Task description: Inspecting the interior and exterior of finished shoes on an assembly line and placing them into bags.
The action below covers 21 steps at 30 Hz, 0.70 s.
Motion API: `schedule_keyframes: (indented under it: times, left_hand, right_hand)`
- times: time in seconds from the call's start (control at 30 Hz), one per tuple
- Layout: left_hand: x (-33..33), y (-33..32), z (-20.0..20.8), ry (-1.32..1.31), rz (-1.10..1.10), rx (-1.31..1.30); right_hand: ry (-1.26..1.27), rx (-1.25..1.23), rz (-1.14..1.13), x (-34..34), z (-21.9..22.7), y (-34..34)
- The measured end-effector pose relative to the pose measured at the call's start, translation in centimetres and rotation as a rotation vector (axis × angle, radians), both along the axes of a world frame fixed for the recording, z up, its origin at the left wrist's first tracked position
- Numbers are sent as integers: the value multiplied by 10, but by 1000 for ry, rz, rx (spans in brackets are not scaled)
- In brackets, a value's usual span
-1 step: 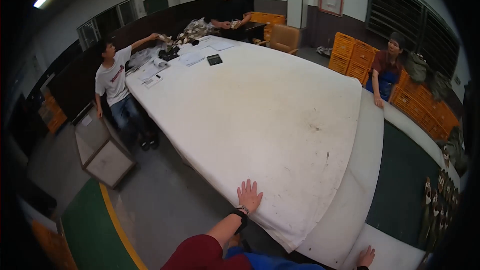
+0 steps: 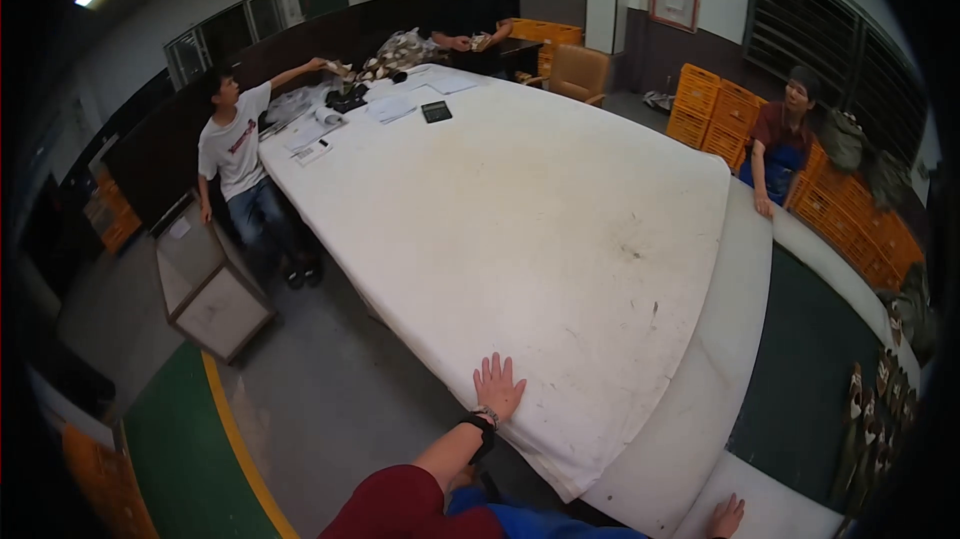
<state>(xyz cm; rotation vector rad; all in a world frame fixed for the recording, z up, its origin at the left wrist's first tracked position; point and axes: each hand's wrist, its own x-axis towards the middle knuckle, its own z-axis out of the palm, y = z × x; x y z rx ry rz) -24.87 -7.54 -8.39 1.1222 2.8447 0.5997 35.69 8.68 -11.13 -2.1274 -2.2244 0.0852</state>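
Observation:
My left hand lies flat with fingers spread on the near edge of a large table covered in white cloth. It holds nothing; a dark band and a bracelet circle its wrist. Lower right, my right hand rests on a bare white work surface, its fingers stretched out and its wrist cut off by the lower edge of the picture. Beside it runs a dark green conveyor belt, with several narrow brown-and-green items standing along its right side, too small to make out.
Papers, a black calculator and a heap of plastic-wrapped items sit at the table's far end. Three people stand around the table. Orange crates are stacked behind, near a tan chair. Tilted framed panels stand on the left floor.
The whole view has shifted slightly, with the far scene sitting a little further right. Both my hands stay in place on their surfaces.

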Motion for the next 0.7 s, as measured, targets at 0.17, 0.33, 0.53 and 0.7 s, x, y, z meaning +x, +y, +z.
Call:
schedule_keyframes:
  times: [0.17, 0.33, 0.53, 0.7]
  left_hand:
    - [58, 20, -10, 79, 192, -33]
    - [70, 29, 5, 175, 254, -37]
    - [74, 37, 11, 160, 232, -41]
    - [73, 33, 4, 186, 224, -29]
  right_hand:
    - [-129, 6, 390, 1, 43, 1]
    - [-47, 56, 421, -8, 60, -3]
    - [-27, 109, 455, 10, 47, 0]
    - [16, 80, 416, -1, 57, -4]
